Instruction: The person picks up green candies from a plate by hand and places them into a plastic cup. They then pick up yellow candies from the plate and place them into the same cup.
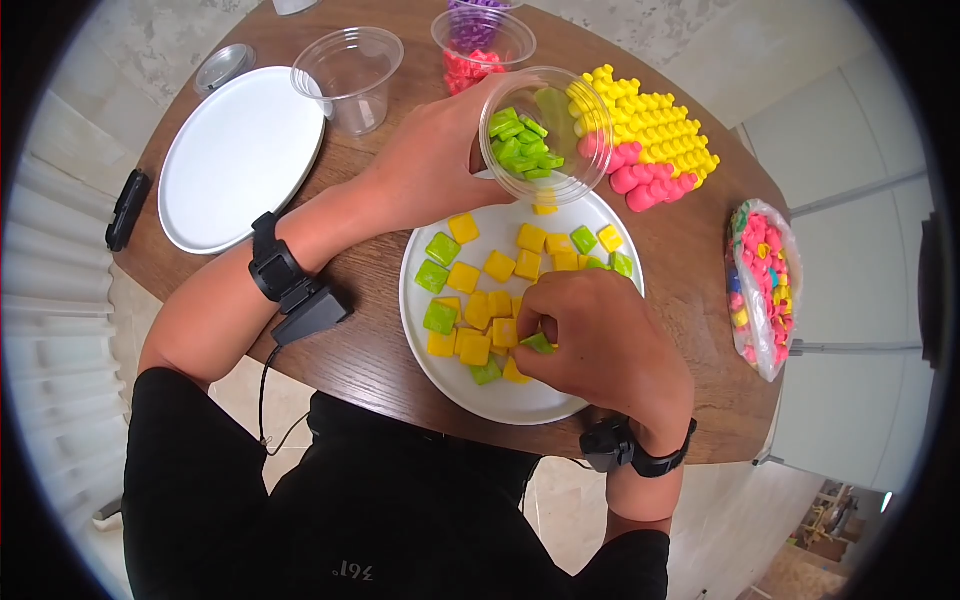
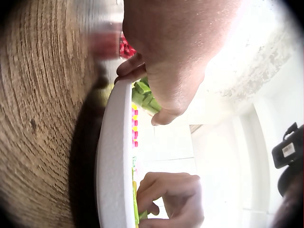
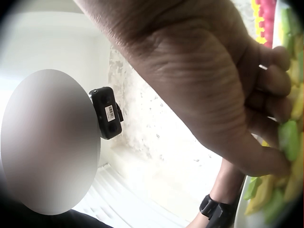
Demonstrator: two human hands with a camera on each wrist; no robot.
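My left hand (image 1: 425,165) grips a clear plastic cup (image 1: 562,187) over the far side of a round white plate (image 1: 530,403). The cup is tilted, and its mouth shows a heap of green square pieces (image 1: 520,150) inside. Yellow square pieces (image 1: 474,349) lie spread over the plate, with several green ones (image 1: 432,277) among them. Above the plate's near right part, my right hand (image 1: 610,335) pinches a green square piece (image 3: 289,141) between thumb and fingers, low among the others. The right hand hides part of the plate in the head view.
To the left lie a second white plate (image 1: 235,165), a clear cup (image 1: 365,110) and a round lid (image 1: 224,68). Behind stands a cup of red pieces (image 1: 470,70). Yellow and pink bottle-shaped figures (image 1: 650,130) fill the back right. A bag of colourful pieces (image 1: 765,290) sits at the right edge.
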